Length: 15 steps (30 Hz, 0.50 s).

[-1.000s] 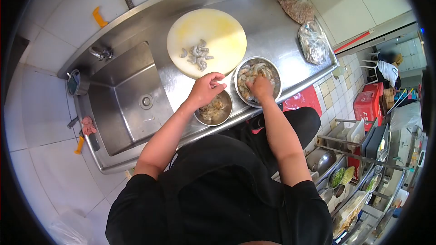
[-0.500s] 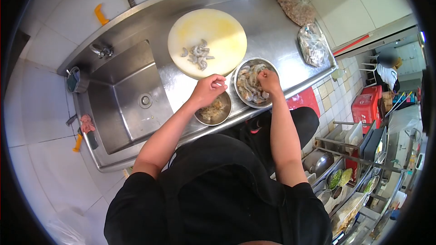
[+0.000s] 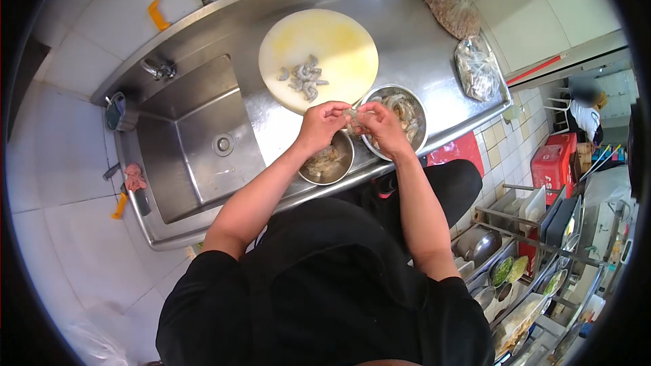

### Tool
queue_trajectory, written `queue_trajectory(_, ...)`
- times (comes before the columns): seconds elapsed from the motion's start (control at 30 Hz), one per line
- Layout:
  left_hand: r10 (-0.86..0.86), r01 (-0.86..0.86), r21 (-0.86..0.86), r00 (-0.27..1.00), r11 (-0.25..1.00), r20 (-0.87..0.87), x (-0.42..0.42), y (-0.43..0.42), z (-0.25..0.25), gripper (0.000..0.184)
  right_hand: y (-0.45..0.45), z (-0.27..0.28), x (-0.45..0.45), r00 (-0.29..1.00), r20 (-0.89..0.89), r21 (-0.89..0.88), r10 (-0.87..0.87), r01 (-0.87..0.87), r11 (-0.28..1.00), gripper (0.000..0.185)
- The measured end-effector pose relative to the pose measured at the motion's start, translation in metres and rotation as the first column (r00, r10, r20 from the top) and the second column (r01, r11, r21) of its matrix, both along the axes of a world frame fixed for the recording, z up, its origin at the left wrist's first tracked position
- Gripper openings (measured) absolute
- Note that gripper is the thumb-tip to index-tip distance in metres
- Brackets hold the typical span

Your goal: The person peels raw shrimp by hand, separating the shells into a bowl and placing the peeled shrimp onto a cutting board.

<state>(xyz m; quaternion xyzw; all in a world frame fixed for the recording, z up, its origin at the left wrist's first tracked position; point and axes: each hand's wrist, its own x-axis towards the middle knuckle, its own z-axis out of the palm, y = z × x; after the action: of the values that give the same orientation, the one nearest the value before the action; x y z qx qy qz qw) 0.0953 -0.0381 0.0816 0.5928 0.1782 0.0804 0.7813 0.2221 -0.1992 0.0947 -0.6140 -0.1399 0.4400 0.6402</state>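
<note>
Just short of the cutting board [image 3: 349, 37], a shrimp [image 3: 350, 115] is pinched by the left hand [image 3: 321, 126] and the right hand [image 3: 384, 130]. More shrimp [image 3: 309, 83] are heaped on the board; a small bowl [image 3: 348, 162] and a large bowl [image 3: 422, 127] are set beside it.

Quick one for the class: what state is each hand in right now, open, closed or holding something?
Left hand: closed, pinching a shrimp.
Right hand: closed, pinching the same shrimp from the other side.
</note>
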Motion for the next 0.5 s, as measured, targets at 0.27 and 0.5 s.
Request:
queue_trajectory(0.27,0.156,-0.127,0.499,0.988,0.857,-0.018,-0.031,0.003,0.016,0.026,0.019,0.001,-0.022,0.943,0.302,-0.19,0.141,-0.086,0.978,0.03)
queue_trajectory(0.5,0.006,-0.175,0.895,0.982,0.411,0.19,-0.043,0.012,0.007,0.023,0.029,-0.044,-0.031,0.996,0.066,-0.146,0.052,-0.042,0.988,0.031)
